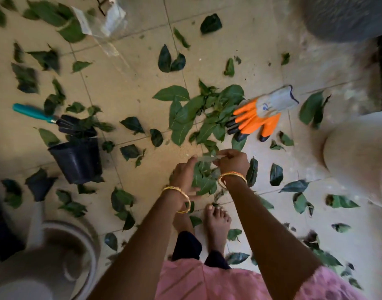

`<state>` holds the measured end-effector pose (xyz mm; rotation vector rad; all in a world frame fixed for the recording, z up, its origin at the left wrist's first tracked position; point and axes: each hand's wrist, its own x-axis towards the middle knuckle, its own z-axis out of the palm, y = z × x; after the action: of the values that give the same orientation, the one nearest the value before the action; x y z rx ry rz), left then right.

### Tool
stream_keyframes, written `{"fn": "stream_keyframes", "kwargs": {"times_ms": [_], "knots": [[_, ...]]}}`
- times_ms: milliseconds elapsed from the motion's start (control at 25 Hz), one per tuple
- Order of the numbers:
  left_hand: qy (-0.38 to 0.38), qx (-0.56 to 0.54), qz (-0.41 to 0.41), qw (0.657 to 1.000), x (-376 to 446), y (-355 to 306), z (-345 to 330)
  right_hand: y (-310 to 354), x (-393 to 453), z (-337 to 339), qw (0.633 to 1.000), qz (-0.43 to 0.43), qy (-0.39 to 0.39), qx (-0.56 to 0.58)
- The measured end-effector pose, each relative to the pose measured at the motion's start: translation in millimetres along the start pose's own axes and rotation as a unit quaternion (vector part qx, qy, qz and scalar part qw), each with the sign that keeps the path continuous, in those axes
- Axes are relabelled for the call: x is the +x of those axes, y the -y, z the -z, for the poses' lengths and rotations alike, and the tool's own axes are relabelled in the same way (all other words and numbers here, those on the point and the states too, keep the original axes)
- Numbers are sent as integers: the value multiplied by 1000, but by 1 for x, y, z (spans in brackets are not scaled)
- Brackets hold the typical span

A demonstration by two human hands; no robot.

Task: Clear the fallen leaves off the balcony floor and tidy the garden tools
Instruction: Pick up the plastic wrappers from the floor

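Both hands, left hand and right hand, pinch a clear bag of leaves open by its rim. Leaf-gathering seems underway; next, scoop the leaf pile in.

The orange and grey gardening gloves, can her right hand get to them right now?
Probably not at once. The orange and grey gardening gloves lie uncovered on the floor tiles, nothing blocking them, but the right hand is pinching a clear plastic bag that the left hand also holds.
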<state>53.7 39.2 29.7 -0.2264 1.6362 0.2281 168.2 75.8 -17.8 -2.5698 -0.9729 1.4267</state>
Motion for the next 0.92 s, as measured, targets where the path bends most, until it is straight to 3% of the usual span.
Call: {"fn": "stream_keyframes", "kwargs": {"times_ms": [120,280,360,480,600,800,920], "knots": [[-11,-121,7,993,-19,-4,-13,22,-55,2,995,-43,64,70],[-170,-80,-98,977,-40,-17,1,32,-104,-6,986,-6,157,60],[-194,-49,-165,966,-51,-16,16,32,-116,-10,983,-6,171,60],[-192,35,-231,953,-70,-11,38,52,-131,-11,984,-6,169,51],[-192,112,-205,953,-90,-18,57,85,-146,-5,984,55,163,-42],[-64,-77,-142,985,-120,-47,94,133,-173,-6,943,181,204,-191],[-120,-13,-154,981,-137,-60,117,167,-195,-14,904,224,252,-264]]}}
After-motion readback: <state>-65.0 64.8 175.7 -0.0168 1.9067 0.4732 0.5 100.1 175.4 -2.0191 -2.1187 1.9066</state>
